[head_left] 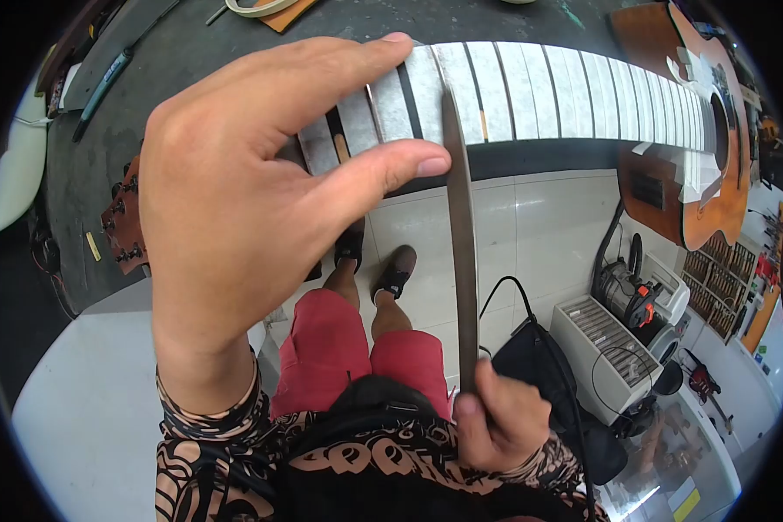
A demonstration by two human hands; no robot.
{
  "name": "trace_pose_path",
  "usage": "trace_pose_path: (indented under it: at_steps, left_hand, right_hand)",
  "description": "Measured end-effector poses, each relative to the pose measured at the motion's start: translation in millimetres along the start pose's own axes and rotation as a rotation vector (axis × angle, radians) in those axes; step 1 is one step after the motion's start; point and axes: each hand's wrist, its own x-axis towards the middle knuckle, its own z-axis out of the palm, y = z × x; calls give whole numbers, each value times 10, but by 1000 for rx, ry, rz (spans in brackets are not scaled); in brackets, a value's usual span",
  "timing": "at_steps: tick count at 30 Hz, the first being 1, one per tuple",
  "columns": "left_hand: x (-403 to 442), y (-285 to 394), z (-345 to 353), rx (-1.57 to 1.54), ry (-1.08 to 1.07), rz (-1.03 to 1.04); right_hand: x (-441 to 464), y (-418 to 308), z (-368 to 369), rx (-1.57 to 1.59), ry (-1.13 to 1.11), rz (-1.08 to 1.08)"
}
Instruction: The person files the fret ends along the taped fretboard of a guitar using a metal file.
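Grasping a flat file [461, 244] by its near end in the right hand [505, 422], with tip over the silver-covered fretboard [526, 91] of a guitar [657, 217] along the counter [574, 26]; spanning this fretboard with the left hand [235, 183], grip indiscernible.

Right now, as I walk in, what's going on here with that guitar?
Someone is busy with a guitar. The right hand holds a long, flat metal tool, perhaps a file, its far end at the guitar's silvery-covered fretboard. The left hand spans the fretboard, thumb beside the tool.
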Motion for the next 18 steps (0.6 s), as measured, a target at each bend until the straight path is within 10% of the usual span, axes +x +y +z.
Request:
trace_pose_path:
  at_steps: [7,18]
  left_hand:
    - [14,27,-15,7,-18,-50]
    - [7,-34,-21,66,-23,40]
  right_hand:
    - [1184,-161,131,57,85,48]
    - [81,32,47,-1,29,-74]
